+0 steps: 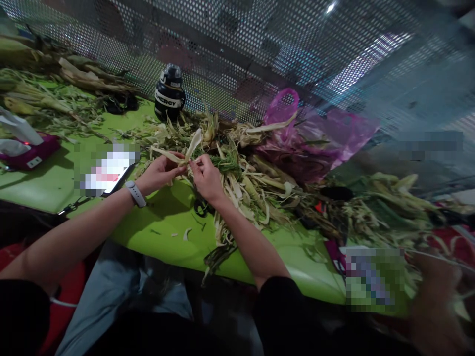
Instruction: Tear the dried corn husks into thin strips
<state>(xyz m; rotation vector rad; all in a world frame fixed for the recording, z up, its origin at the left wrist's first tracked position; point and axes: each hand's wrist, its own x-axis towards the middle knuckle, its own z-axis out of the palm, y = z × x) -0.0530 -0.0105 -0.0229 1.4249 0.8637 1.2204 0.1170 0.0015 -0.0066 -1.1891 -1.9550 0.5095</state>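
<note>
Over a green table [163, 232], both my hands pinch pale corn husk strips [185, 151]. My left hand [161, 173], with a grey watch on its wrist, grips the strip's left end. My right hand [206, 178] holds the same bunch close beside it, fingers closed. A big heap of dried and green husks [252, 183] lies just beyond my hands. Small husk scraps sit on the table near my wrists.
A black bottle [169, 94] stands at the back by a perforated metal screen [260, 44]. A pink plastic bag [308, 138] lies to the right, a magenta tissue box [29, 151] at the left. Another person's hand [434, 301] shows at the lower right.
</note>
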